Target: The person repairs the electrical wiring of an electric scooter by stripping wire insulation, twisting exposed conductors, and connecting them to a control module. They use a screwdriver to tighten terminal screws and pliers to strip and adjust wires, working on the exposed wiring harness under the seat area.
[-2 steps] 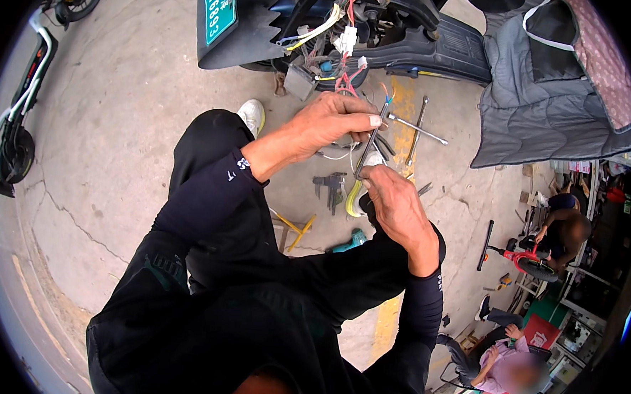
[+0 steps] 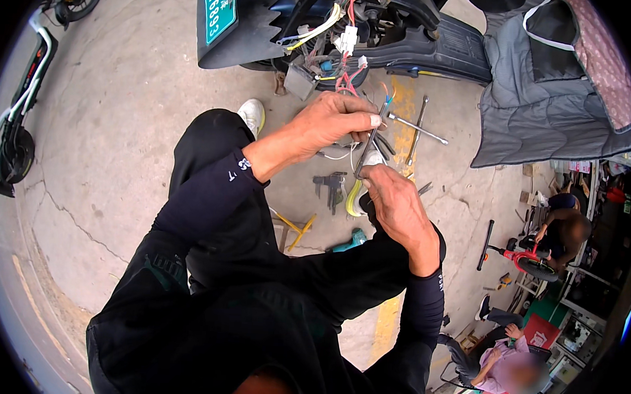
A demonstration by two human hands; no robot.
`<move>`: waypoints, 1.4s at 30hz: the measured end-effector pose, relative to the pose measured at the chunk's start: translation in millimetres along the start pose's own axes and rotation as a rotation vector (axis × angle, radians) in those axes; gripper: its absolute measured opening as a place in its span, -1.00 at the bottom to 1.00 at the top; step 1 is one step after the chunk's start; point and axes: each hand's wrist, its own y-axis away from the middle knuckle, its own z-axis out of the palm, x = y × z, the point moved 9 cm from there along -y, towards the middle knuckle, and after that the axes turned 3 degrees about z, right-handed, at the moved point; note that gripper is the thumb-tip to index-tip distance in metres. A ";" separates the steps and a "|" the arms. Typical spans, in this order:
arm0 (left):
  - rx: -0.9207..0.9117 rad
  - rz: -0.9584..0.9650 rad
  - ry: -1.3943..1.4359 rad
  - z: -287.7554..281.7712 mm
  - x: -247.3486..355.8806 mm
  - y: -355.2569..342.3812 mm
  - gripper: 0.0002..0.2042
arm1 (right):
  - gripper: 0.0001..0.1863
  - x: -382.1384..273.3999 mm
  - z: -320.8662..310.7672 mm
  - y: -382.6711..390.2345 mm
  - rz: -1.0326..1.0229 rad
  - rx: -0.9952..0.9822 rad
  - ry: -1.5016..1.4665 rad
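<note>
In front of the scooter, both of my hands work on a black cable (image 2: 369, 145) with thin blue and orange wire ends fanning out at its top. My left hand (image 2: 331, 124) is closed, thumb and forefinger pinching the cable just under those ends. Lower down, my right hand (image 2: 398, 206) pinches the cable's other end; whether a small tool is also in that grip I cannot tell. A thin white wire (image 2: 353, 155) loops beneath my left hand. Beyond my hands, the opened scooter (image 2: 437, 50) shows a tangle of wires with white connectors (image 2: 347, 39).
T-shaped wrench (image 2: 419, 130) and metal rod (image 2: 418, 131) lie right of my hands. Below are dark tools (image 2: 329, 189), a yellow-handled tool (image 2: 298, 229) and a teal power tool (image 2: 352, 242). A quilted cover (image 2: 527, 115) hangs at right; two people are beyond, one by a red bike (image 2: 523, 261).
</note>
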 end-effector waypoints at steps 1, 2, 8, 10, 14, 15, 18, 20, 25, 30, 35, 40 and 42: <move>0.017 0.011 -0.002 -1.4 -0.3 -0.1 -0.72 | -0.76 -0.4 0.4 -0.9 0.004 -0.010 0.004; 0.030 0.008 0.003 -1.8 -1.9 -0.6 -0.72 | -0.76 -0.3 0.3 -0.6 0.015 -0.003 -0.013; 0.064 -0.017 0.033 -5.5 -9.0 -1.0 -0.74 | -0.75 -6.6 -28.0 -7.3 0.112 0.199 -0.049; 0.073 -0.019 0.037 -6.9 -9.2 -0.8 -0.75 | -0.75 -2.4 -52.6 -11.9 0.129 0.479 -0.084; 0.078 0.012 0.052 -6.2 -4.8 0.1 -0.76 | -0.76 -16.9 -60.1 -21.7 -0.053 0.651 0.084; 0.091 0.019 0.060 -6.1 -2.0 0.6 -0.76 | -0.77 -16.4 -58.4 -24.8 -0.061 0.654 0.086; 0.093 0.019 0.058 -6.4 -0.8 2.3 -0.77 | -0.78 -15.0 -52.8 -28.7 -0.061 0.677 0.095; 0.089 0.017 0.045 -6.5 0.8 3.7 -0.78 | -0.80 -15.4 -50.0 -29.2 -0.035 0.708 0.105; 0.109 0.016 0.059 -7.7 5.9 6.9 -0.79 | -0.85 -2.9 -36.6 -22.2 0.175 0.866 -0.118; 0.109 0.025 0.142 -13.1 -2.3 5.0 -0.79 | -0.88 0.1 -18.2 -18.7 0.198 1.022 -0.312; 0.125 0.018 0.166 -14.6 -0.9 6.6 -0.79 | -0.81 -7.1 -8.2 -18.8 0.216 1.056 -0.326; 0.137 -0.004 0.095 -16.6 -3.5 6.7 -0.79 | -0.75 -26.3 -4.5 -20.0 0.124 1.070 -0.074; 0.121 -0.006 0.112 -17.6 -1.2 7.1 -0.79 | -0.74 -42.9 -9.2 -25.4 0.064 1.015 0.135</move>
